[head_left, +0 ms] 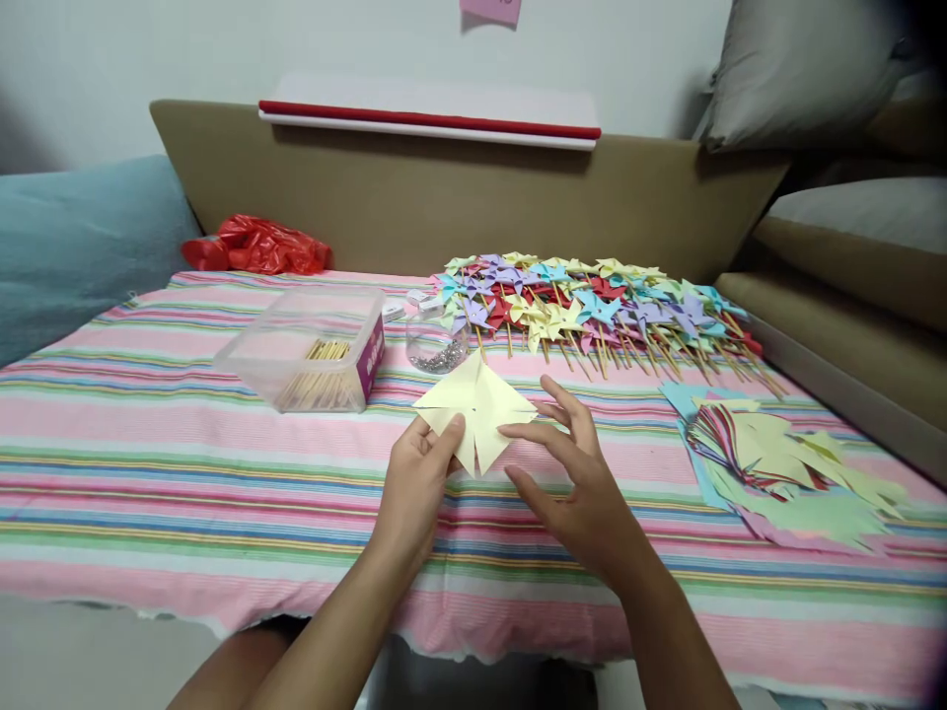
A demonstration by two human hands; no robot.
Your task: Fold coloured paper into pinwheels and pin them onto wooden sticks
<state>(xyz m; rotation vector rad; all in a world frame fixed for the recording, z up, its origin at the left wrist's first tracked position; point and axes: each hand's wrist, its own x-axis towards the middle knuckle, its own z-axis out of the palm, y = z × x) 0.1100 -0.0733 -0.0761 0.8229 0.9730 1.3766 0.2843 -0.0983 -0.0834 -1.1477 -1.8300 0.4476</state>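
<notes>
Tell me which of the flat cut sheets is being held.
The pale yellow sheet, pinched in the left hand; the other sheets lie piled on the cloth at the right, touched by neither hand.

A red plastic bag [270, 247] lies just beside a blue cushion [81, 251] at left.

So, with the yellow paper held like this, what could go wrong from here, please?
The yellow paper is slit inward, so a hard pull between the left hand and right hand might tear it further.
The round container of small shiny pieces sits just beyond; a bump could spill them.
The loose paper pile might scatter if brushed.
</notes>
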